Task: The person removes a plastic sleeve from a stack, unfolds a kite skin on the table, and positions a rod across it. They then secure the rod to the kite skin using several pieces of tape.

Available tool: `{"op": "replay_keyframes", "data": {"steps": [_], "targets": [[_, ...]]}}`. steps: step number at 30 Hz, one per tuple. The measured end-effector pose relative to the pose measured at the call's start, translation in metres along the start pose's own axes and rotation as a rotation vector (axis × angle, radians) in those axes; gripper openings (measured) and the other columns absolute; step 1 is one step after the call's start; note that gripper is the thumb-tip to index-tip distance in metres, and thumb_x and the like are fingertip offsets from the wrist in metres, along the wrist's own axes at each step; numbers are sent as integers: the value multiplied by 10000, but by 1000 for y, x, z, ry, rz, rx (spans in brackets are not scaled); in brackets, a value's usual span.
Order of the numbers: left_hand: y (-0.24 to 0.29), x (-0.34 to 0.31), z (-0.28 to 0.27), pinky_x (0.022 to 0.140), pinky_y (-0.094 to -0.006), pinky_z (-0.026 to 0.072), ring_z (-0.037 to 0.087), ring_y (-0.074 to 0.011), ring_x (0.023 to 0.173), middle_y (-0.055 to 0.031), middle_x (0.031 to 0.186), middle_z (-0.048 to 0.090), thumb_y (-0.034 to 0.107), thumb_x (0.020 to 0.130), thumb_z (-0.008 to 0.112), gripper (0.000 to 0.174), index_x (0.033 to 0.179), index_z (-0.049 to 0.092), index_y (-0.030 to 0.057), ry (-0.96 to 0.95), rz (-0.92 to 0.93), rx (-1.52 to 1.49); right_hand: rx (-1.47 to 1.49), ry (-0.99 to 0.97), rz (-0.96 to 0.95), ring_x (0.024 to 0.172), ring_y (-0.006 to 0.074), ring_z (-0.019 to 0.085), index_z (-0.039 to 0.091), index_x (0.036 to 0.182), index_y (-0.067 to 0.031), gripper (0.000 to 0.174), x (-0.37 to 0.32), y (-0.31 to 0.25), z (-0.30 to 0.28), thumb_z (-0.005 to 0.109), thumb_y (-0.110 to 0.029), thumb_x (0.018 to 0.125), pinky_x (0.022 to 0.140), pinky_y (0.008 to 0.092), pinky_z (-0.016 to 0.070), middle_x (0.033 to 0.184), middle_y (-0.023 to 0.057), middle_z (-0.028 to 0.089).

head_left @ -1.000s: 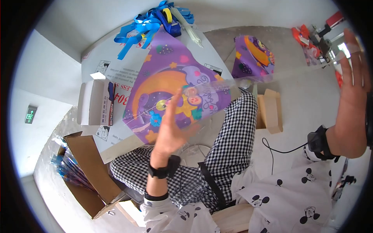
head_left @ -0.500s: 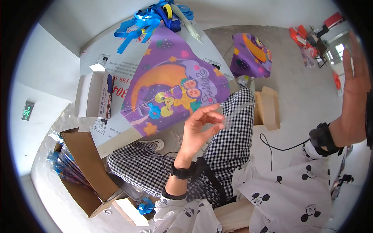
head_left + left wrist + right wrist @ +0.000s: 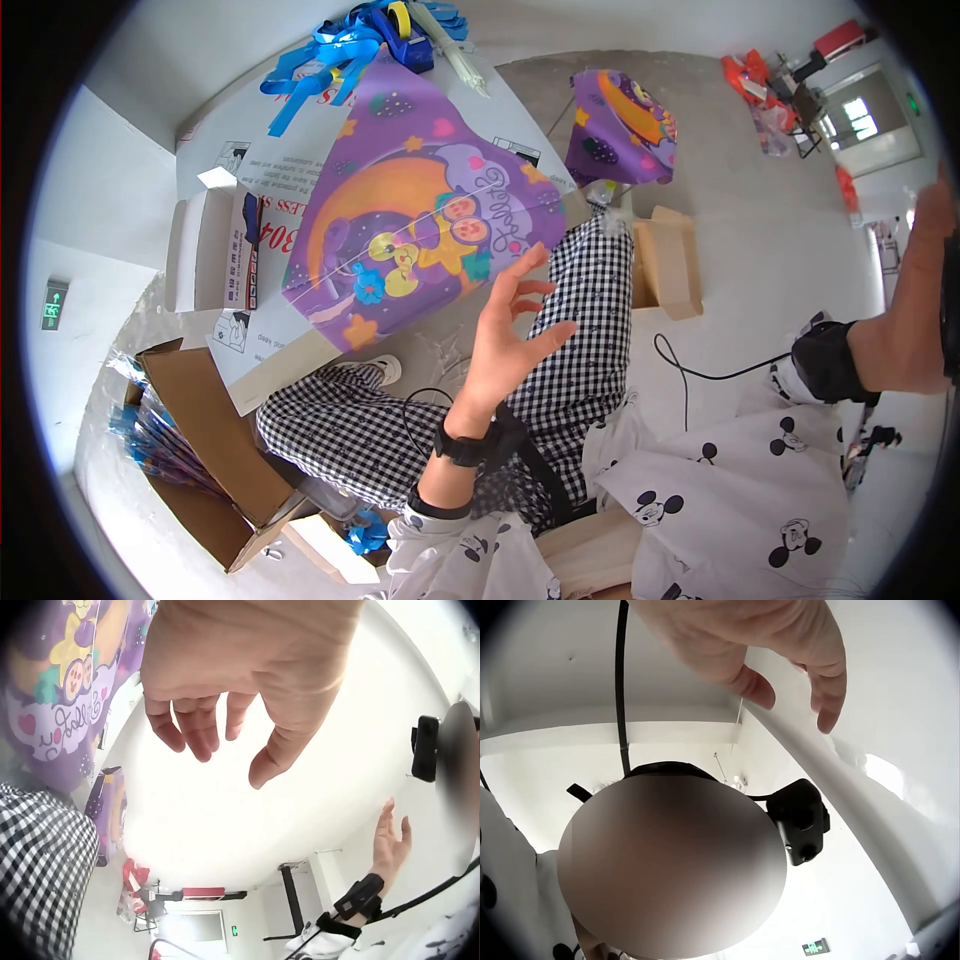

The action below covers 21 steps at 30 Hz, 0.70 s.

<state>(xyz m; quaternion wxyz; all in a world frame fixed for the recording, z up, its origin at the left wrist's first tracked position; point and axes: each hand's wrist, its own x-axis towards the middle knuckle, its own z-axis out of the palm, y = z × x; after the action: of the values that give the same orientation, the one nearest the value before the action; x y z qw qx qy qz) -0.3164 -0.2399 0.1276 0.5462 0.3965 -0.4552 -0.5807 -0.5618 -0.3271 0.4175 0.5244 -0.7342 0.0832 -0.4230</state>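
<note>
In the head view my left hand (image 3: pixel 505 340) is raised over the lap. Its fingers are spread and loosely bent, the thumb stands apart, and nothing shows between them. The left wrist view shows the same gap between thumb and fingers. My right hand (image 3: pixel 390 844) is held up high to the side, fingers up and thumb apart. Near the left hand, a purple printed sheet (image 3: pixel 400 115) with a moon and stars lies on the table (image 3: pixel 270 365). A thin pale line crosses the sheet.
Blue ribbons (image 3: pixel 340 45) lie at the table's far end, a white box (image 3: pixel 205 250) at its left. A second purple piece (image 3: pixel 625 145) is beyond the knee. Brown cartons (image 3: pixel 215 440) stand on the floor; a black cable (image 3: pixel 690 375) runs to the right wrist.
A clear strip stretched between the hands a second ago is no longer seen there. The left hand moved right, off the purple sheet, and its thumb and fingers spread. The right hand lowered.
</note>
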Motion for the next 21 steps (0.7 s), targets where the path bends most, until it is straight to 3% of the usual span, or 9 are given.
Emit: {"op": "replay_keyframes", "data": {"steps": [3,6,9,12,13,16,17,21], "targets": [[-1,11,16,975,-366,468,510,-259,1270,-144,1522,337,-20,753,766,887,1498,298,86,46,36,-143,8,-32,2,1389,320,271,272,1425,64,469,-4,-4,4,386,-48,984,1071,526,344,1496,235,277],[3,21,24,955,-357,489,538,-263,1241,-147,1500,367,-51,789,719,822,1487,307,85,35,12,-317,17,-57,2,1401,321,255,269,1429,60,473,-6,-11,5,387,-56,986,1082,535,333,1505,231,267],[6,20,29,897,-333,526,610,-237,1131,-149,1379,512,-80,829,661,645,1412,415,43,-68,-53,-561,27,-71,5,1413,322,239,267,1434,56,477,-7,-12,7,388,-64,988,1093,545,322,1514,228,257],[-3,7,28,833,-314,553,666,-202,968,-135,1183,643,-96,850,625,458,1289,533,-2,-86,-43,-594,37,-75,12,1424,323,223,265,1438,52,481,-6,-10,5,389,-72,990,1104,555,311,1523,224,246],[0,1,26,801,-292,568,665,-163,936,-111,1051,682,-73,890,611,293,1180,613,-27,-52,-35,-630,41,-73,16,1428,323,217,264,1439,51,482,-6,-9,4,389,-75,990,1107,558,307,1525,223,243],[6,-19,11,773,-285,570,675,-156,860,-119,1009,694,-29,915,608,244,1157,638,-34,-15,-45,-524,58,-67,24,1440,324,201,261,1443,47,487,-2,-5,-2,390,-83,992,1118,568,296,1534,219,233],[13,-27,8,733,-315,564,674,-189,750,-138,926,702,-13,909,609,182,1077,670,-45,73,-112,-455,61,-62,28,1444,324,195,261,1445,46,488,-1,-2,-5,390,-86,993,1122,571,292,1537,218,229],[20,-50,-12,666,-296,570,674,-195,728,-132,885,705,-4,897,641,203,1095,657,-47,116,-132,-371,132,15,61,1460,325,174,257,1450,40,493,9,13,-15,391,-96,995,1136,584,278,1549,213,216]]}}
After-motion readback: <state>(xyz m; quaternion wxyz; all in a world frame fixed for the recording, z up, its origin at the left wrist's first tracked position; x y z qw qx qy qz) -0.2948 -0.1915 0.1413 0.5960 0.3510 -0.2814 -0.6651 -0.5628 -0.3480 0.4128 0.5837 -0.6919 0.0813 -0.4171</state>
